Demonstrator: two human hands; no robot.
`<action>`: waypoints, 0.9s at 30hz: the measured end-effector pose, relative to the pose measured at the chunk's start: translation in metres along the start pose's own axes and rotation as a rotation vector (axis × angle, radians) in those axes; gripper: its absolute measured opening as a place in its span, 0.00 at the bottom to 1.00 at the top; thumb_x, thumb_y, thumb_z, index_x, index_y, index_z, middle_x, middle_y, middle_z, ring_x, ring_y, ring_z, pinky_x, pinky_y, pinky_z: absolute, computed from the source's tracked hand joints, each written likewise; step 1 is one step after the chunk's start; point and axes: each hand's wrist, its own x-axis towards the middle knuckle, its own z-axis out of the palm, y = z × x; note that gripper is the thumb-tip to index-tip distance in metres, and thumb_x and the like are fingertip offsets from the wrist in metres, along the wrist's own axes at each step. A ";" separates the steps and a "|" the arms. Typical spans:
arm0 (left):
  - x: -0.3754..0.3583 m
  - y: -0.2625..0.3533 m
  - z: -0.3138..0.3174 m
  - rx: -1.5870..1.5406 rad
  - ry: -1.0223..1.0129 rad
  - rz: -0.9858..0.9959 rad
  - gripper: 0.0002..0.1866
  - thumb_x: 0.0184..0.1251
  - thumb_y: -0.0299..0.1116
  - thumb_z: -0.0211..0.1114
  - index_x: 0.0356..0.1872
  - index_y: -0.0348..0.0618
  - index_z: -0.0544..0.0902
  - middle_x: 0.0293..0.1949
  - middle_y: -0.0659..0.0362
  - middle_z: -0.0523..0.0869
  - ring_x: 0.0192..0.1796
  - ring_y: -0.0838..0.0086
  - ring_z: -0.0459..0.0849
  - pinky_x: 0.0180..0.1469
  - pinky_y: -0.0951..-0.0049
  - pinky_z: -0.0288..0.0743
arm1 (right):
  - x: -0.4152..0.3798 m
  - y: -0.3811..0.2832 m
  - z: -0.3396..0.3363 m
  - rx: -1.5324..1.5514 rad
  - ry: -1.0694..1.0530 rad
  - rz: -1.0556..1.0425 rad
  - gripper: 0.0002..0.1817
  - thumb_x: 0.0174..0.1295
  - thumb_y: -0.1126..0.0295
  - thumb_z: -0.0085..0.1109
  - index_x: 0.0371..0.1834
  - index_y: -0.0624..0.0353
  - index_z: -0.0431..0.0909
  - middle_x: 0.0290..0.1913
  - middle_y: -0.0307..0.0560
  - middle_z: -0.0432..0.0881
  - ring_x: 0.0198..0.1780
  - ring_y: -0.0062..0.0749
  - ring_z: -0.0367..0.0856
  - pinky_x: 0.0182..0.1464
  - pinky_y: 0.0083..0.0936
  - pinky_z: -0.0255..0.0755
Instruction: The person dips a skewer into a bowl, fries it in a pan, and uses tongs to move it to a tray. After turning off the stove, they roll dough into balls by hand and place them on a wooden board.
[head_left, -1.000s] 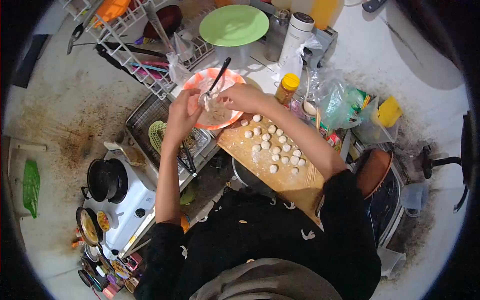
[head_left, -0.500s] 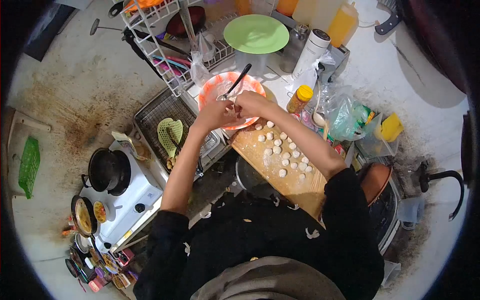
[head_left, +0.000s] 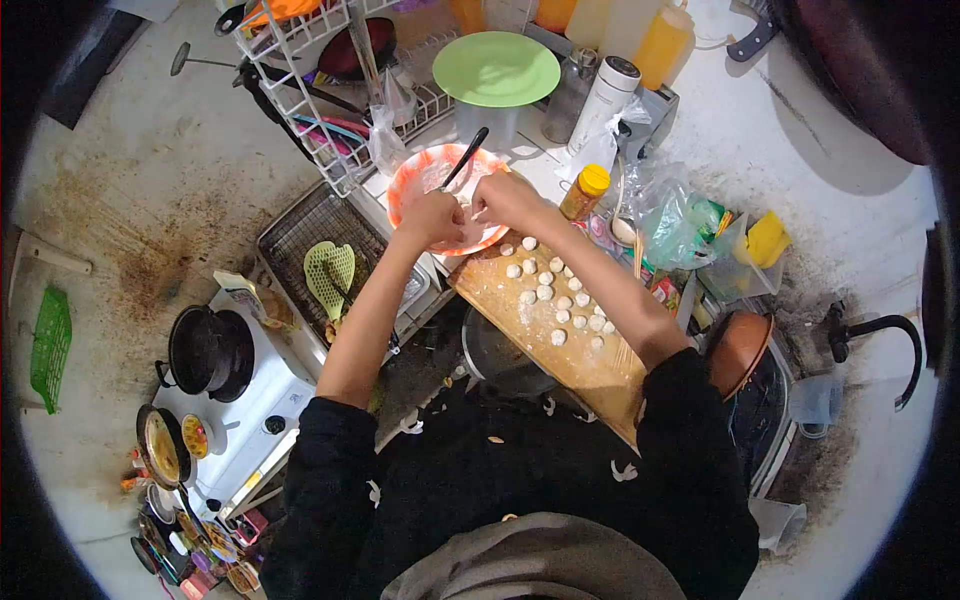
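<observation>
Both hands are over an orange-and-white bowl [head_left: 402, 178] that holds a pale, floury mixture. My left hand [head_left: 432, 220] is closed with its fingers curled at the bowl's near side. Close beside it, my right hand [head_left: 507, 202] is also closed, fingertips turned down toward the left hand. Whatever lies between the fingers is too small or hidden to make out. A spoon with a black handle [head_left: 466, 157] leans in the bowl behind the hands. Several small white dough balls [head_left: 545, 293] sit on a floured wooden board [head_left: 585, 375] to the right.
A jar with a yellow lid [head_left: 586, 192] stands right of the bowl, near a white flask [head_left: 604, 105]. Behind is a green plate [head_left: 497, 68]. Left are a rack tray with a green slotted ladle [head_left: 328, 270] and a stove [head_left: 262, 385] carrying a black pot [head_left: 211, 350].
The hands have drawn slightly apart over the bowl and the left fingers look more curled. The whole view has shifted slightly, moving the counter items left.
</observation>
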 end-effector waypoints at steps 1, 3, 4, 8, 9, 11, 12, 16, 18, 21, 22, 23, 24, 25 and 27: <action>0.000 0.000 -0.001 -0.002 0.003 0.000 0.15 0.34 0.43 0.70 0.27 0.49 0.85 0.28 0.56 0.84 0.35 0.65 0.82 0.39 0.68 0.74 | -0.001 -0.001 -0.003 -0.047 0.039 0.026 0.09 0.37 0.71 0.64 0.25 0.61 0.82 0.27 0.52 0.81 0.30 0.40 0.80 0.35 0.30 0.72; -0.001 0.000 -0.006 -0.025 -0.052 -0.021 0.17 0.34 0.41 0.70 0.30 0.47 0.85 0.31 0.56 0.84 0.36 0.65 0.82 0.39 0.69 0.74 | -0.002 -0.003 -0.015 -0.025 0.026 0.035 0.10 0.38 0.70 0.65 0.26 0.61 0.82 0.27 0.52 0.81 0.29 0.38 0.80 0.34 0.29 0.73; -0.004 0.002 -0.009 -0.025 -0.049 -0.021 0.17 0.34 0.41 0.70 0.30 0.47 0.85 0.31 0.56 0.84 0.36 0.65 0.82 0.39 0.69 0.74 | -0.003 -0.005 -0.023 0.001 0.016 0.045 0.11 0.39 0.69 0.65 0.27 0.61 0.82 0.27 0.51 0.81 0.28 0.36 0.81 0.33 0.28 0.73; -0.009 -0.005 -0.022 -0.266 0.123 0.077 0.18 0.43 0.39 0.66 0.38 0.44 0.82 0.37 0.55 0.83 0.40 0.67 0.81 0.43 0.70 0.73 | -0.010 -0.007 -0.041 0.238 -0.029 0.193 0.11 0.45 0.68 0.65 0.31 0.61 0.82 0.28 0.47 0.83 0.27 0.27 0.80 0.31 0.23 0.73; -0.010 -0.002 -0.030 -0.403 0.193 0.135 0.18 0.48 0.39 0.64 0.42 0.42 0.80 0.39 0.55 0.83 0.42 0.67 0.80 0.46 0.70 0.72 | -0.012 -0.006 -0.043 0.451 0.016 0.225 0.11 0.48 0.68 0.64 0.34 0.62 0.82 0.29 0.45 0.83 0.29 0.24 0.80 0.32 0.21 0.73; -0.016 0.008 -0.040 -0.785 0.349 0.124 0.19 0.55 0.40 0.59 0.45 0.40 0.77 0.43 0.55 0.81 0.45 0.67 0.79 0.49 0.69 0.70 | -0.014 -0.005 -0.043 0.667 0.064 0.260 0.11 0.51 0.69 0.63 0.36 0.63 0.81 0.30 0.43 0.83 0.30 0.21 0.80 0.33 0.19 0.73; -0.021 0.019 -0.049 -1.169 0.506 0.102 0.19 0.62 0.41 0.54 0.49 0.39 0.75 0.47 0.55 0.79 0.48 0.67 0.77 0.52 0.69 0.69 | -0.016 -0.013 -0.047 0.801 0.107 0.188 0.11 0.53 0.70 0.61 0.38 0.64 0.81 0.31 0.43 0.83 0.32 0.20 0.80 0.34 0.18 0.73; -0.031 0.055 -0.063 -1.946 0.456 0.143 0.25 0.69 0.44 0.40 0.60 0.39 0.61 0.58 0.52 0.69 0.59 0.67 0.68 0.63 0.68 0.59 | -0.019 -0.059 -0.055 0.855 0.221 0.047 0.11 0.52 0.73 0.61 0.38 0.65 0.80 0.32 0.45 0.82 0.34 0.21 0.79 0.36 0.18 0.73; -0.045 0.084 -0.070 -2.069 0.447 0.153 0.26 0.68 0.44 0.41 0.60 0.37 0.60 0.59 0.52 0.68 0.61 0.66 0.66 0.63 0.68 0.58 | -0.027 -0.087 -0.059 0.763 0.273 -0.023 0.10 0.51 0.72 0.61 0.36 0.63 0.80 0.32 0.46 0.82 0.32 0.24 0.80 0.35 0.19 0.73; -0.051 0.099 -0.059 -2.225 0.544 0.182 0.28 0.68 0.45 0.41 0.61 0.33 0.59 0.60 0.51 0.67 0.64 0.64 0.63 0.63 0.68 0.59 | -0.041 -0.109 -0.055 0.445 0.277 0.086 0.07 0.49 0.69 0.62 0.31 0.58 0.81 0.37 0.46 0.80 0.37 0.31 0.79 0.39 0.25 0.71; -0.054 0.102 -0.056 -2.285 0.588 0.158 0.29 0.68 0.45 0.42 0.61 0.33 0.58 0.61 0.50 0.66 0.64 0.64 0.63 0.64 0.68 0.58 | -0.044 -0.112 -0.052 0.247 0.441 0.020 0.06 0.49 0.68 0.61 0.29 0.56 0.81 0.41 0.46 0.79 0.42 0.34 0.77 0.42 0.28 0.68; -0.056 0.104 -0.052 -2.345 0.632 0.131 0.29 0.68 0.46 0.42 0.62 0.33 0.57 0.61 0.49 0.65 0.64 0.64 0.62 0.64 0.69 0.58 | -0.048 -0.116 -0.048 0.046 0.599 -0.046 0.05 0.49 0.66 0.61 0.27 0.53 0.81 0.45 0.45 0.77 0.47 0.36 0.74 0.45 0.31 0.66; -0.059 0.103 -0.048 -2.379 0.514 0.260 0.31 0.68 0.47 0.42 0.64 0.34 0.54 0.64 0.50 0.60 0.65 0.64 0.61 0.65 0.68 0.55 | -0.051 -0.124 -0.053 0.087 0.457 0.077 0.15 0.57 0.59 0.53 0.41 0.54 0.78 0.55 0.48 0.70 0.58 0.39 0.65 0.55 0.35 0.59; -0.061 0.102 -0.045 -2.379 0.513 0.257 0.31 0.68 0.47 0.42 0.64 0.34 0.54 0.64 0.50 0.60 0.65 0.64 0.61 0.65 0.68 0.55 | -0.049 -0.126 -0.049 0.089 0.457 0.078 0.15 0.57 0.59 0.53 0.41 0.54 0.78 0.55 0.48 0.70 0.58 0.39 0.65 0.55 0.35 0.59; -0.066 0.104 -0.043 -2.378 0.493 0.298 0.31 0.68 0.48 0.41 0.64 0.35 0.54 0.65 0.51 0.59 0.66 0.65 0.59 0.66 0.68 0.54 | -0.041 -0.132 -0.038 -0.130 0.772 -0.063 0.27 0.59 0.50 0.44 0.56 0.58 0.68 0.61 0.54 0.63 0.62 0.45 0.60 0.61 0.38 0.51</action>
